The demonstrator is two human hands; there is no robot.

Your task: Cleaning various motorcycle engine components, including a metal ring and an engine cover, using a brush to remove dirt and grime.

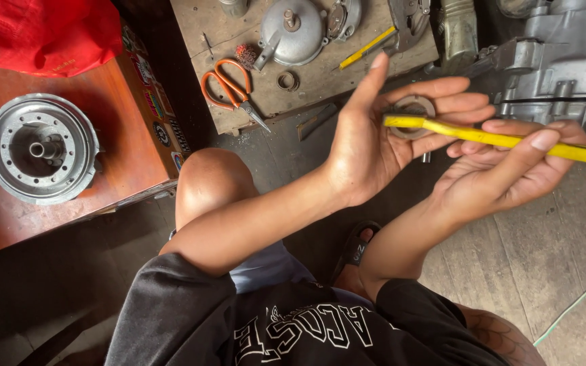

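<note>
Yellow-handled slender tool (496, 139), at about two o'clock in the view, lies nearly level, its long axis running from nine o'clock toward three o'clock and dipping slightly at the far end; that end is hard to make out against the grey cast-metal engine casing (564, 61), itself cut off at the top and right edges. Right hand (510, 169) grasps the handle, thumb pressed along its top. Left hand (388, 132), palm up, cradles a grey metal ring (412, 108) on loosely curled fingers, forefinger raised; the tool crosses the ring and hides its lower rim. Colourful square stickers (161, 118) cover the side of a brown wooden box (123, 156) at nine o'clock, which bears a round grey metal drum (42, 148). Crumpled red plastic bag (42, 30) at eleven o'clock is cropped by the frame. Orange-handled scissors (232, 88) and a domed grey metal cover (291, 30) rest on a worn wooden board (334, 78) at twelve o'clock.
</note>
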